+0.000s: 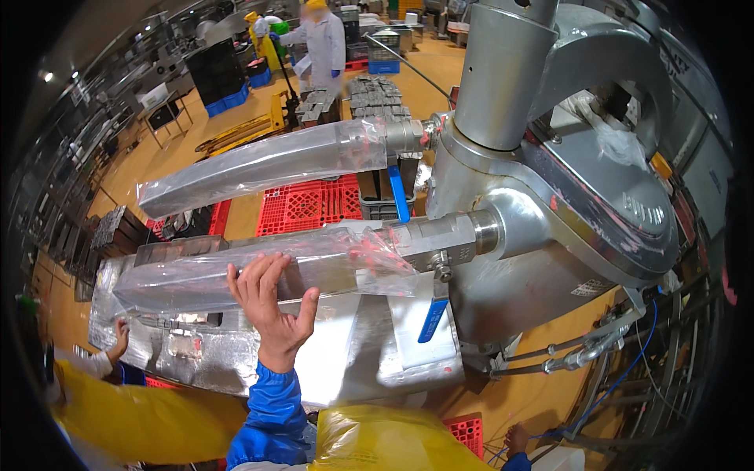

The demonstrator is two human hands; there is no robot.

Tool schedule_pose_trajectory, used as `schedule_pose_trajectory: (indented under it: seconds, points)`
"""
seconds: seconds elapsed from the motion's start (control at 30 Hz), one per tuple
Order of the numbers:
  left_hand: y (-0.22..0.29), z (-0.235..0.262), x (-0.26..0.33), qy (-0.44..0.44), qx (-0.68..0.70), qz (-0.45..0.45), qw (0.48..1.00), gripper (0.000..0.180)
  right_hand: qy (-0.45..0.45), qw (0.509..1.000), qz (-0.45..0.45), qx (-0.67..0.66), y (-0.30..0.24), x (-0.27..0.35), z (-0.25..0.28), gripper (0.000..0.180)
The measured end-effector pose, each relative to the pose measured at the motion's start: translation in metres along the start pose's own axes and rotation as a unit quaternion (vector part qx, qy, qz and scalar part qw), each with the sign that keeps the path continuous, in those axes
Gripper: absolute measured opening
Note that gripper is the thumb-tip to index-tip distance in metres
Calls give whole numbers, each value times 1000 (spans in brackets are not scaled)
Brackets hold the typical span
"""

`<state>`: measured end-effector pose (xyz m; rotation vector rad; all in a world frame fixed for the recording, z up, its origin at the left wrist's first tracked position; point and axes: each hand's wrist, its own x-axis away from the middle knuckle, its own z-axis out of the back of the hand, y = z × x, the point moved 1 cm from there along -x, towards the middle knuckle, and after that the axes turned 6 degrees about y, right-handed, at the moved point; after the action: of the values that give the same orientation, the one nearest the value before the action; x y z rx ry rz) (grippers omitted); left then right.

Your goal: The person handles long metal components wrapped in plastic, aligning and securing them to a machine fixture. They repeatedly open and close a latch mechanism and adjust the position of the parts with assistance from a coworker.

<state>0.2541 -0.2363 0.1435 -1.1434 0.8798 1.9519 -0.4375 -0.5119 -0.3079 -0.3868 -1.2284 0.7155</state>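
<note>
My left hand (pixel 271 306), in a blue sleeve, lies with its fingers stretched out and thumb apart on a clear plastic bag (pixel 330 263). The bag covers a long metal pipe that runs left from a valve (pixel 444 239) with a blue lever (pixel 433 320). Far down at the lower right, my right hand (pixel 516 439) hangs in shadow by my yellow apron, its fingers too small and dark to make out. Behind the near pipe, a second pipe wears a similar clear bag (pixel 259 169), with another blue lever (pixel 398 194) beside its valve.
A large steel machine (pixel 510 298) stands at the right. Under the near pipe is a metal table (pixel 228 357). At the left, a co-worker's hand (pixel 119 339) is near the table. Beyond are red pallets (pixel 310 206), a yellow pallet jack (pixel 247 129) and a person in white (pixel 323 47).
</note>
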Motion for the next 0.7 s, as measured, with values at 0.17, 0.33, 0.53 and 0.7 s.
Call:
schedule_pose_trajectory:
  seconds: [0.17, 0.33, 0.53, 0.7]
  points:
    - [73, 8, -22, -112, 198, 220, 949, 57, -122, 990, 19, 63, -14, -55, -61, 24]
    - [78, -54, -136, -263, 154, 186, 934, 59, -253, 941, 49, 220, -5, -69, -111, 26]
    - [115, -61, -135, -208, 211, 176, 939, 46, -273, 921, 90, 262, -59, -19, -173, 33]
    - [170, 11, -12, -228, 457, 26, 859, 27, -268, 908, 121, 297, -51, -80, -188, 32]
